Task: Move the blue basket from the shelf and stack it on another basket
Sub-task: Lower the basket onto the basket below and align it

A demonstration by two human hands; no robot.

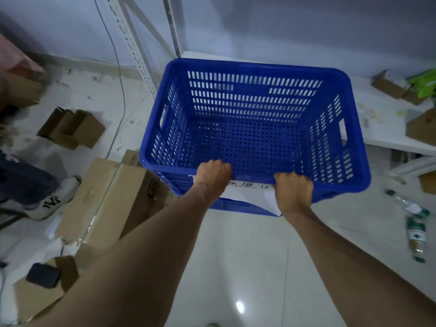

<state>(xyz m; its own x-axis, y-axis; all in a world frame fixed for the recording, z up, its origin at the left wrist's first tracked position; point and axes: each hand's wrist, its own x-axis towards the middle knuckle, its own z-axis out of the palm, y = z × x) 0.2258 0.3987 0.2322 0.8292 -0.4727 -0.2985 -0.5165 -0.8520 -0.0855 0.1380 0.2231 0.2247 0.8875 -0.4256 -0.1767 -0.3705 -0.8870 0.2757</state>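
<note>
Blue basket (254, 128) held out in front at the near long rim, empty inside, perforated floor and slotted walls showing through to pale surfaces below. Left hand (213, 175) hooked over the near rim left of centre, fingers (220, 164) curled down inside the basket and clamped on the rim. Right hand (293, 192) gripping the same rim further right, fingers closed around it, knuckles up. Between the two hands, a white paper label (250, 194) with handwritten marks fixed to the basket's near outer wall, partly hidden by both hands. Far end of the basket over the front edge of the white shelf (377, 119); near end out past it, above the glossy tiled floor (236, 267). Whether the basket's bottom touches the shelf board: cannot tell. Perforated white shelf upright (139, 64) rising just left of the basket's far corner.

On the shelf to the right, well apart from the basket, small cardboard boxes (389, 87) and green packets (424, 83). On the floor to the left, a large flat cardboard carton (111, 199) just beside the basket's near left corner, an open small carton (70, 128) further back, and a dark pouch (43, 274) on more cardboard nearer the camera. At far left, a white sneaker (53, 200) and a trouser leg of another person. On the floor at right, two bottles (416, 237) lying on their sides.
</note>
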